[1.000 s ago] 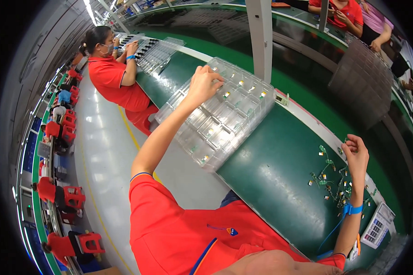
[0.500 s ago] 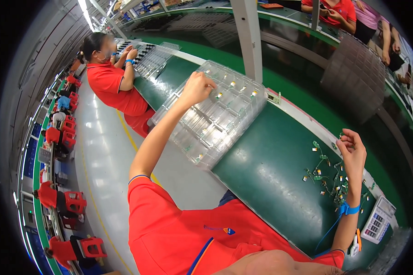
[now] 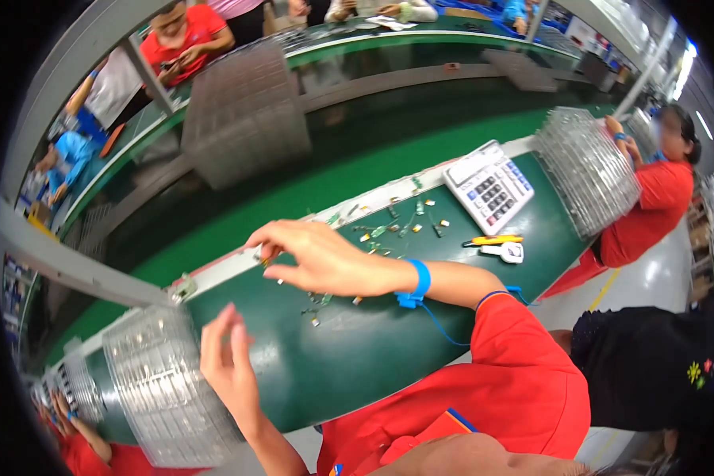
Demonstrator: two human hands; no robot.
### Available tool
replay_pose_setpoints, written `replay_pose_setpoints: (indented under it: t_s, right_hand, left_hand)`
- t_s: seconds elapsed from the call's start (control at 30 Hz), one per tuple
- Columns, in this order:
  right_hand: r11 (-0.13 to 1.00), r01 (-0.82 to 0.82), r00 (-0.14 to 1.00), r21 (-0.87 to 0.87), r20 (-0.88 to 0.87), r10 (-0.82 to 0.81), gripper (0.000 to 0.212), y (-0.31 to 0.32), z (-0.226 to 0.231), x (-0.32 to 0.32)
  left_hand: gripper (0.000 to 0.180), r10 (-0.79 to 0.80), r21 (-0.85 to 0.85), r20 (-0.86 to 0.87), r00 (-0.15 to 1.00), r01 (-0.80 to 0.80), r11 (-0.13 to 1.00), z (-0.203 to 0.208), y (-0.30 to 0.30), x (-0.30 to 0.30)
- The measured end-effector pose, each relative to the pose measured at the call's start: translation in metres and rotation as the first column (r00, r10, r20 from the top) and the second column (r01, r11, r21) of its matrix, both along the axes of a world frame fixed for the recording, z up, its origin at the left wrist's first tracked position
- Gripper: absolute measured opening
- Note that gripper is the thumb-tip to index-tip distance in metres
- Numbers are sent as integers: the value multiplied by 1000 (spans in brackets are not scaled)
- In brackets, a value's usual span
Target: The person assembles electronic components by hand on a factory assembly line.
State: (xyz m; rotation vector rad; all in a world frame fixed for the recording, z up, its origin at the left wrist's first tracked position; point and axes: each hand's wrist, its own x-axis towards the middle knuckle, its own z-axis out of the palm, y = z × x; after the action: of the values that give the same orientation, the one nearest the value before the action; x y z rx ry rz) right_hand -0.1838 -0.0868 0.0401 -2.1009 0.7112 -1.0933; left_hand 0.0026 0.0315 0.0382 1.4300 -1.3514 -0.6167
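Observation:
My right hand (image 3: 321,258), with a blue wrist strap (image 3: 422,282), reaches across the green bench toward its far rail. Between its thumb and fingertips is a small circuit board (image 3: 266,259), partly hidden by the fingers. My left hand (image 3: 230,361) is raised beside a stack of clear plastic trays (image 3: 159,389); its fingers are apart, slightly blurred, and nothing shows in them. Several small green circuit boards (image 3: 379,232) with wires and white-and-yellow parts lie scattered past and below my right hand, some covered by it.
A white calculator (image 3: 492,186) sits on the bench (image 3: 333,357), near a yellow-handled cutter (image 3: 496,239) and a white tool (image 3: 506,252). Another stack of clear trays (image 3: 587,174) stands at the right, by a co-worker in red (image 3: 662,190). A metal post (image 3: 79,258) rises at the left.
My view has swung to the right, bringing the calculator toward the middle. My left hand has come away from over the clear tray. My right hand still has a small board at its fingertips.

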Motion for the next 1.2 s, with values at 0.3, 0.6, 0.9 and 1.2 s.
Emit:
replay_pose_setpoints:
  t_s: [0.3, 0.6, 0.9, 1.2]
  right_hand:
    - [975, -122, 991, -184, 37, 131, 34, 14, -6, 15]
    - [991, -77, 995, 108, -48, 82, 43, 15, 1, -3]
    - [948, -138, 986, 286, -51, 159, 43, 19, 18, 4]
    - [855, -293, 950, 428, 26, 312, 32, 3, 14, -1]
  left_hand:
    - [26, -191, -109, -256, 948, 168, 980, -37, -52, 5]
    - [18, -202, 21, -502, 841, 246, 969, -42, -50, -13]
    - [19, -278, -23, -622, 732, 338, 941, -25, -38, 0]
    - [17, -304, 13, -841, 448, 579, 816, -29, -42, 12]
